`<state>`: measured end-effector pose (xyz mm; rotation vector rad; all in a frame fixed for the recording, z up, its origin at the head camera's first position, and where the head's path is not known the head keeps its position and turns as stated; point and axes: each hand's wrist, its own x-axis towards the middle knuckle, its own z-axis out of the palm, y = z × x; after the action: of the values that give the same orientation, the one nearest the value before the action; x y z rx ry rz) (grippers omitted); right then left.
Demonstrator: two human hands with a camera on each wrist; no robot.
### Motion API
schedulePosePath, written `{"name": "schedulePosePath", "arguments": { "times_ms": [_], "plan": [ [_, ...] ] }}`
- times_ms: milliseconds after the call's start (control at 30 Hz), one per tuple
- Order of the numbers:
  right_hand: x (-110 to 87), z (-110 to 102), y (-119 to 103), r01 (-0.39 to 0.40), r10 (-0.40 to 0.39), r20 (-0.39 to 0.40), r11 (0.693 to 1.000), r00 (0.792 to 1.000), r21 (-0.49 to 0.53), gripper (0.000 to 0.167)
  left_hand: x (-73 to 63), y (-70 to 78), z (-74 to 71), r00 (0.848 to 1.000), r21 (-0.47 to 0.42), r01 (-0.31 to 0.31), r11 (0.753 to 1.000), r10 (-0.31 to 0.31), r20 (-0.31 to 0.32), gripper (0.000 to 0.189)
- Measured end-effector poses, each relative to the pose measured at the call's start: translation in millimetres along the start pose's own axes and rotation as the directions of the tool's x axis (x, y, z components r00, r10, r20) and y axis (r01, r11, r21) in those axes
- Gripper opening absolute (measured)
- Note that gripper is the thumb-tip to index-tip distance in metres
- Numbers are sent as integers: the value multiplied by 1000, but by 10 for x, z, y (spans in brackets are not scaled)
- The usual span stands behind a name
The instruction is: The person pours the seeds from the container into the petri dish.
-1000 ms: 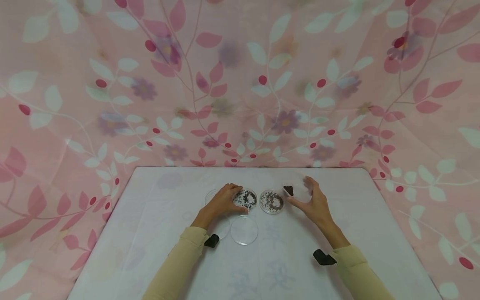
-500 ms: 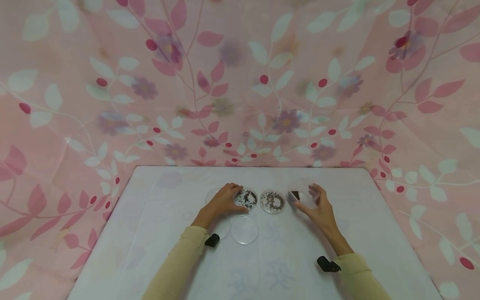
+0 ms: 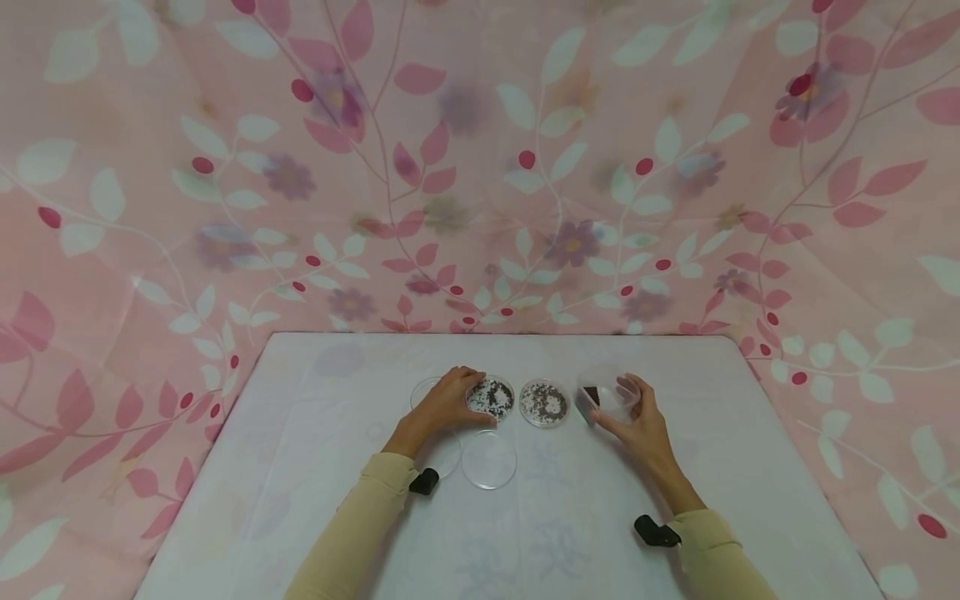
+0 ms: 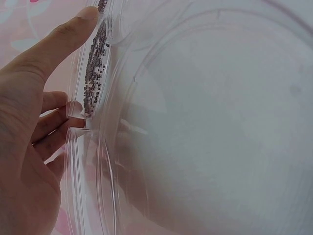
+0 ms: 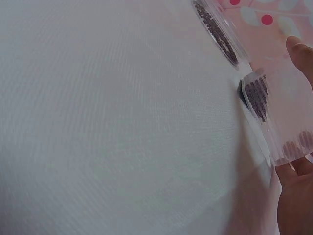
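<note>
Gripping a round dish of dark and white grains [image 3: 490, 398] by its rim, the left hand [image 3: 444, 402] has its thumb on the near side and its fingers on the far side, as the head view shows. Its wrist view gives the dish from the edge: dark grains make a narrow band behind clear plastic, and the thumb [image 4: 73, 34] presses on the upper end of the rim.

Right hand [image 3: 641, 427] is grasping a clear plastic container [image 3: 619, 404], tilted, to the right of the dishes. From the head, the dark contents [image 3: 592, 396] appear only as a small patch at its left side. The right wrist view tells more: the wall is ribbed, the dark mass lies at the end near the table [image 3: 570, 533], and fingertips are seen through the plastic. Whether the container touches the table, I cannot tell.

Between the two hands lies a second dish of grains [image 3: 544, 403], just beside the held dish. Only the head view shows the whole arrangement: a clear round piece [image 3: 489, 460] lies in front of the held dish, another clear round piece [image 3: 447, 455] is partly covered by the left wrist, and a third clear rim [image 3: 422, 388] appears beyond the left hand. In the left wrist view, large transparent rims fill much of the picture; to which piece they belong, I cannot tell.
</note>
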<state>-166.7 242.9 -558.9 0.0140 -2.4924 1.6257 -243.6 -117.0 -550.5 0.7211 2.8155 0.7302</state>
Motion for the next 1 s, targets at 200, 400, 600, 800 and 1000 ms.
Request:
{"name": "schedulePosePath", "arguments": {
  "times_ms": [200, 400, 600, 800, 1000],
  "plan": [
    [-62, -33, -195, 6, -6, 20, 1000, 1000, -1, 95, -4, 1, -1, 1000, 4, 4, 1000, -4, 0, 96],
    [-60, -21, -122, 26, -26, 13, 1000, 1000, 7, 96, 3, -5, 2, 1000, 13, -1, 1000, 1, 3, 97],
    [-8, 7, 119, 19, -19, -4, 1000, 1000, -14, 99, 3, -5, 1, 1000, 6, -1, 1000, 1, 1, 95],
    [-7, 13, 139, 16, -16, -11, 1000, 1000, 0, 99, 1, 2, 3, 1000, -5, 5, 1000, -5, -2, 95],
    [-10, 14, 129, 17, -17, -6, 1000, 1000, 7, 100, 1, -4, 9, 1000, -4, 11, 1000, -11, 1, 95]
  ]
}}
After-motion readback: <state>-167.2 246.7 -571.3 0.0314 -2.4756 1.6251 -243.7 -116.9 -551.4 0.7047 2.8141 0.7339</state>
